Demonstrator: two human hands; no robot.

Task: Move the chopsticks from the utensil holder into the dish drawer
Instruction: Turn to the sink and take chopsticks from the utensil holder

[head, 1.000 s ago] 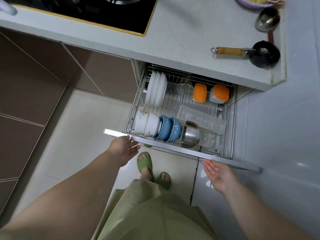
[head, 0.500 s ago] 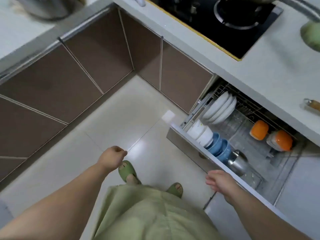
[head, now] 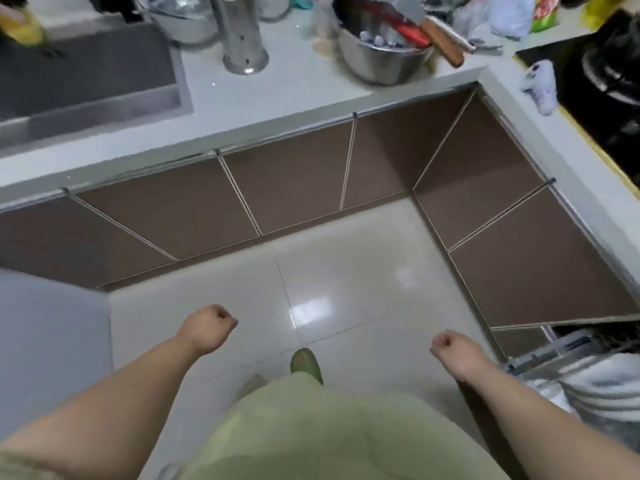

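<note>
A tall perforated steel utensil holder [head: 240, 36] stands on the counter near the sink, its top cut off by the frame edge, so no chopsticks show. The open dish drawer [head: 568, 355] with white plates is at the far right edge, low down. My left hand [head: 209, 325] hangs over the floor in a loose fist, holding nothing. My right hand [head: 453, 351] is also curled shut and empty, just left of the drawer's corner.
A grey sink [head: 86, 71] is at the upper left. A steel bowl [head: 381, 60] with a wooden-handled knife [head: 446, 43] lies right of the holder. The black stove [head: 602, 84] is at the upper right. Brown cabinet doors [head: 294, 185] line the corner above the tiled floor [head: 346, 271].
The view has swung left from the open drawer to the corner counter and sink. Both hands left the drawer front and curled into fists over the floor.
</note>
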